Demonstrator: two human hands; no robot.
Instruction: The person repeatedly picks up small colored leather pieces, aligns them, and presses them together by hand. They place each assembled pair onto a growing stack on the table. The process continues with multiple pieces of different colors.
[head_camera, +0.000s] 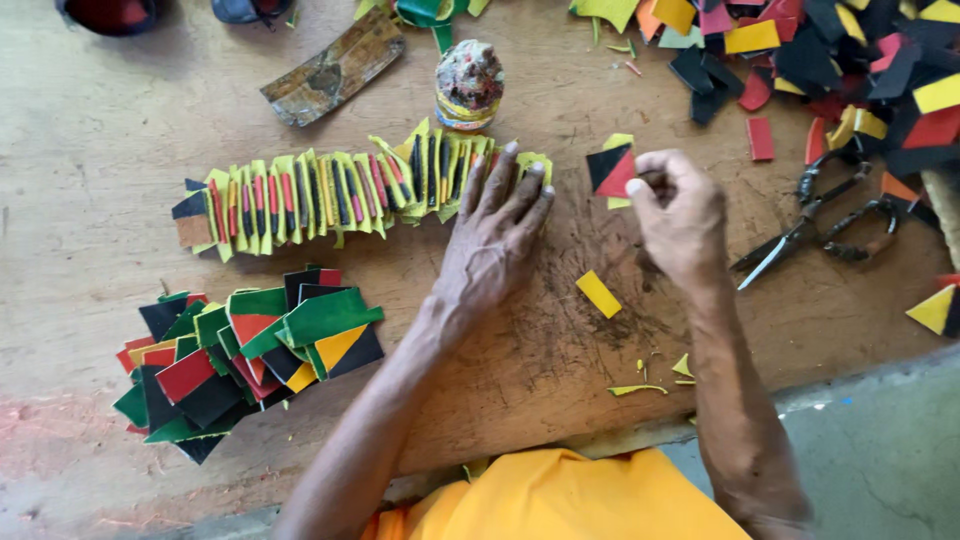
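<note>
Orange shirt (560, 495) up close; left hand (490, 240) flat on the stacked row (340, 195), right hand (680, 215) pinching a black-red piece (612, 168), looks ready for careful lining up.

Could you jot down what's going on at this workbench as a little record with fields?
Left hand: flat, pressing the end of a row of overlapped coloured pieces
Right hand: holding a small red, black and yellow piece
Near left: stack of coloured pieces
Right: scissors; scrap heap
Behind the row: paint-smeared pot
Surface: worn wooden bench
</note>
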